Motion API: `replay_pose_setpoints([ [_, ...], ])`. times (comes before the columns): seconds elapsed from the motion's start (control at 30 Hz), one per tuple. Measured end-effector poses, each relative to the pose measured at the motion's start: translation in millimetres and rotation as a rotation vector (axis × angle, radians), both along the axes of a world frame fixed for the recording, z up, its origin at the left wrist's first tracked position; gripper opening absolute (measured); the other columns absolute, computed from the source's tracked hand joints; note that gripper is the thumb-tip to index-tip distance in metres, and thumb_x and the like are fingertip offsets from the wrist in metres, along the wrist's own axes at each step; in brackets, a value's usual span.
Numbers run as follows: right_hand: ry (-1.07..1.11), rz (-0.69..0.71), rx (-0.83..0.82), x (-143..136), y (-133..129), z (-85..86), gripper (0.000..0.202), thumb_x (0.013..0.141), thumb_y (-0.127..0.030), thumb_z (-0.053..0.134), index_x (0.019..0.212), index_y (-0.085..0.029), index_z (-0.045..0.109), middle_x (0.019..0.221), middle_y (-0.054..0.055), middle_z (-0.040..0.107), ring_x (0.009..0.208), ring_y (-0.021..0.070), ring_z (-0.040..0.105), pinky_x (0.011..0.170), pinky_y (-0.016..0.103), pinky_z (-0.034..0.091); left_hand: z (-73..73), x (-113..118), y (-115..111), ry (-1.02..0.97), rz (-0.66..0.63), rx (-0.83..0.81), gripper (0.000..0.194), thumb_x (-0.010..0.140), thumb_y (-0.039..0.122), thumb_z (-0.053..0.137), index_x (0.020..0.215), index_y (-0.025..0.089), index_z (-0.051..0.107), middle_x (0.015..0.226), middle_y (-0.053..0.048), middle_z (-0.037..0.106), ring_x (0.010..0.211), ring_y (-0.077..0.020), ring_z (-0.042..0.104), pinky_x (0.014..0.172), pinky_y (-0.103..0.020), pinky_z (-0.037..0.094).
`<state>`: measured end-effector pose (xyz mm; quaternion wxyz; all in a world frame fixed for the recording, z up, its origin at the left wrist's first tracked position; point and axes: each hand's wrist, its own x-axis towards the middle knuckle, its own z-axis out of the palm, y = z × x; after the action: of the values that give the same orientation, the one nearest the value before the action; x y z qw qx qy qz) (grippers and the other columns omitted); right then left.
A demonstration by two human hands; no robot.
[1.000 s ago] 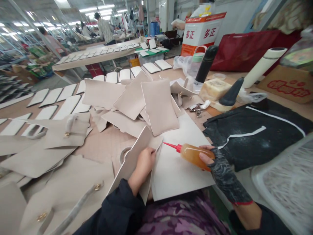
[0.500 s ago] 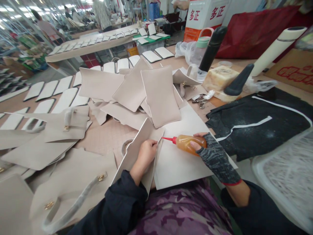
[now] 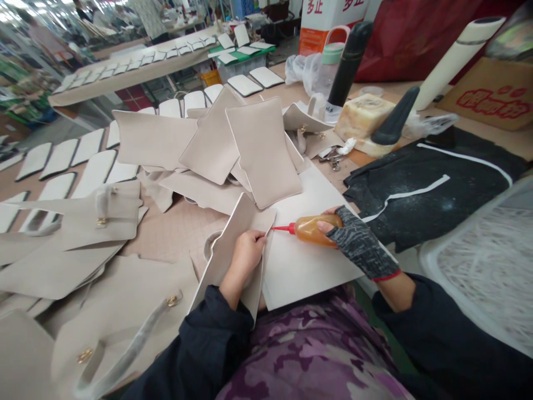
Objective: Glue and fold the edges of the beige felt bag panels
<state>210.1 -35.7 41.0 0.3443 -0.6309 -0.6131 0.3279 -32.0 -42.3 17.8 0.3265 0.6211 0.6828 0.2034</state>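
Observation:
My left hand (image 3: pixel 246 256) pinches the edge of a beige leather bag panel (image 3: pixel 227 244), which is folded over and tilted up in front of me. In my right hand (image 3: pixel 339 228), which wears a grey fingerless glove, lies a squeeze bottle (image 3: pixel 314 230) of amber liquid. Its thin red nozzle points left, and the tip is at the panel's edge beside my left fingers; whether it touches, I cannot tell. Under the bottle is a pale flat board (image 3: pixel 308 272). A heap of beige panels (image 3: pixel 266 150) lies just beyond my hands.
More beige panels with handles (image 3: pixel 125 322) cover the left side. White padded pieces (image 3: pixel 94 173) stand in rows behind. At right are a black bottle (image 3: pixel 350 64), a yellowish block (image 3: pixel 364 119), a black cloth (image 3: pixel 433 189) and a plastic tub (image 3: pixel 428 261). People are in the background.
The whole view has shifted slightly, with the bench appearing higher and further left. Both hands keep their grips, and the nozzle stays at the panel's edge.

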Motion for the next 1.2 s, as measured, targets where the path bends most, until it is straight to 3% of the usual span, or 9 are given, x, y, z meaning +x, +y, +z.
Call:
replay_pose_setpoints([
  [0.2, -0.035, -0.009, 0.034, -3, -1, 3.0, 0.036, 0.075, -0.049, 0.055, 0.093, -0.019, 0.053, 0.087, 0.007, 0.059, 0.078, 0.0234, 0.058, 0.075, 0.039, 0.048, 0.6, 0, 0, 0.016, -0.010, 0.005, 0.022, 0.078, 0.015, 0.055, 0.090, 0.015, 0.073, 0.093, -0.009, 0.073, 0.086, -0.0210, 0.066, 0.081, -0.029, 0.047],
  [0.47, -0.127, -0.057, 0.210, -5, 2, 5.1, 0.031, 0.075, -0.045, 0.057, 0.091, -0.020, 0.052, 0.084, 0.005, 0.058, 0.078, 0.0224, 0.056, 0.072, 0.036, 0.046, 3.2, 2, 0, 0.039, -0.004, 0.006, 0.023, 0.078, 0.014, 0.054, 0.092, 0.016, 0.073, 0.097, -0.009, 0.072, 0.091, -0.0212, 0.066, 0.084, -0.029, 0.047],
  [0.83, -0.167, -0.043, 0.139, -4, 8, 10.7, 0.034, 0.072, -0.049, 0.053, 0.088, -0.019, 0.055, 0.083, 0.008, 0.057, 0.078, 0.0255, 0.056, 0.073, 0.040, 0.047, 0.7, 2, 0, 0.035, -0.003, 0.009, 0.024, 0.079, 0.015, 0.054, 0.093, 0.016, 0.073, 0.095, -0.008, 0.073, 0.089, -0.0205, 0.066, 0.084, -0.028, 0.047],
  [1.2, -0.114, 0.012, 0.027, -4, 2, 14.4, 0.030, 0.077, -0.044, 0.054, 0.092, -0.019, 0.053, 0.084, 0.007, 0.058, 0.075, 0.0219, 0.056, 0.072, 0.035, 0.046, -4.0, 0, 1, 0.026, -0.008, 0.023, 0.022, 0.078, 0.016, 0.055, 0.092, 0.016, 0.073, 0.096, -0.008, 0.073, 0.091, -0.0208, 0.065, 0.085, -0.029, 0.047],
])
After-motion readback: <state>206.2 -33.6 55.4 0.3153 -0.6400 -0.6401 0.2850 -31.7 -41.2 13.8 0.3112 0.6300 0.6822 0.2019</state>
